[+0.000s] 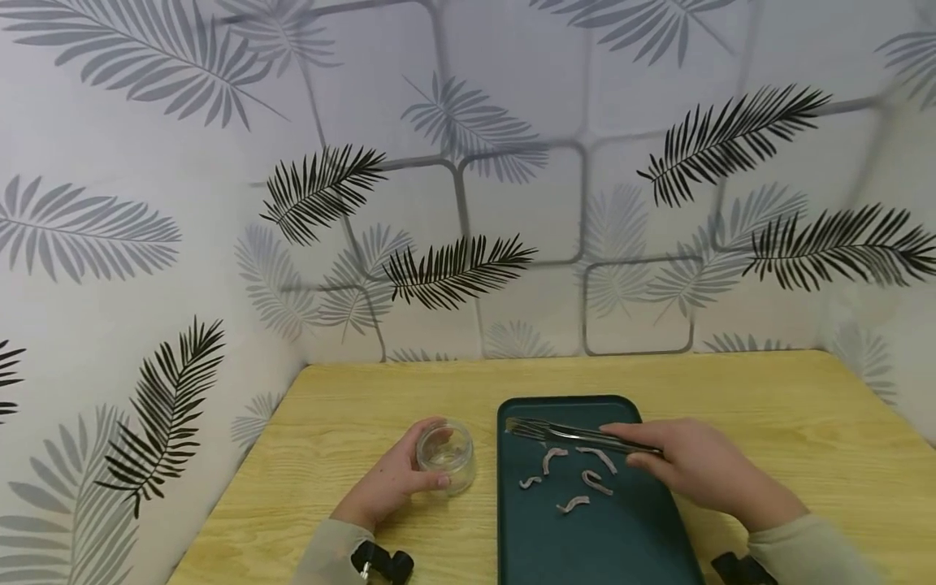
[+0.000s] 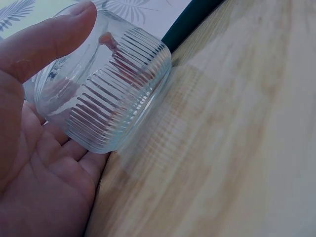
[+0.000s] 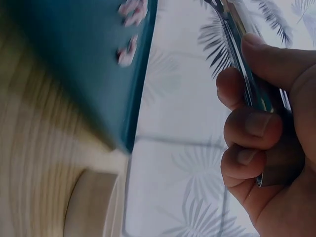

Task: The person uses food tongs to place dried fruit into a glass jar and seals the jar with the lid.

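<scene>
Leaf-patterned walls (image 1: pixel 512 211) back your bench (image 1: pixel 395 398); your left hand (image 1: pixel 397 473) curls fingers (image 2: pixel 91 169) round a glass jar (image 1: pixel 455 460), your right hand (image 1: pixel 695 461) grips metal tongs (image 1: pixel 585 436).

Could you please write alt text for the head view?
A person's right hand holds tongs over a green tray of pale strips; the left hand grips a glass jar beside it. A leaf-patterned wall rises behind.

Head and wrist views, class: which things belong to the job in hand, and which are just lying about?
Likely part of the job:
glass jar, held by the left hand
metal tongs, held by the right hand
dark green tray
pale strips on it

Seemingly not:
pale rounded shape, low in the right wrist view; unclear what
leaf-patterned wall, backdrop only
</scene>
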`<state>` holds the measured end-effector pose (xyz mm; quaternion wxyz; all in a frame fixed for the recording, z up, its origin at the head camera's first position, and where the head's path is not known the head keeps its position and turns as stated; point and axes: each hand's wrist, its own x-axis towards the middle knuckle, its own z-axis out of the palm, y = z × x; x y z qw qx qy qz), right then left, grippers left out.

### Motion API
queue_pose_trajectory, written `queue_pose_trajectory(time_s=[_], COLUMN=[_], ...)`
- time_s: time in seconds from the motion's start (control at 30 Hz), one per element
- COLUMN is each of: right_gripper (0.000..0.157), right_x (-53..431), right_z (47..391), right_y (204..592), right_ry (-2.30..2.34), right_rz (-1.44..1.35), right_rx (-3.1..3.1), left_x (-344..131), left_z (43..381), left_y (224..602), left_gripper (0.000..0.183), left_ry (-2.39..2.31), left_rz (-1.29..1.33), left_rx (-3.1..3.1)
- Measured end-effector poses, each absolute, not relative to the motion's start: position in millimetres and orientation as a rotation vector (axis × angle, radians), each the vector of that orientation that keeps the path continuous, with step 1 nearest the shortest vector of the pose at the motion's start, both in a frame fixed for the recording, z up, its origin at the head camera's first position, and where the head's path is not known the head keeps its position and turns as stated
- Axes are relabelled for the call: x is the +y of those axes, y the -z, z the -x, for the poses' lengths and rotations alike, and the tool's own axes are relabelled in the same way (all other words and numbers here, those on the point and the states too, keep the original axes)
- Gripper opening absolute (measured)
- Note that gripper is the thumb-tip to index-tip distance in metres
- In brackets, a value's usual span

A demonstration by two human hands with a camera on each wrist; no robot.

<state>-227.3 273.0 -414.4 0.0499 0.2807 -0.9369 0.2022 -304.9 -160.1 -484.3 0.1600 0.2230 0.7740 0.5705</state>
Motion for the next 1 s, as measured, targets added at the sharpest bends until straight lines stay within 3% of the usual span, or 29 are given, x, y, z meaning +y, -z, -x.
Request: queue_pose_trajectory(time_s=[1.0], right_gripper=[0.047], right_x=[195.4], right_z=[240.3], right_y=[391.0], right_ry=[-0.517], right_rz=[-0.989], right_rx=[-2.721], left_x=[-161.0], left_z=[305.7], left_y=[485.1], left_gripper=[0.086], left_ry=[-1.628], left_rz=[-0.622], left_rx=[2.213])
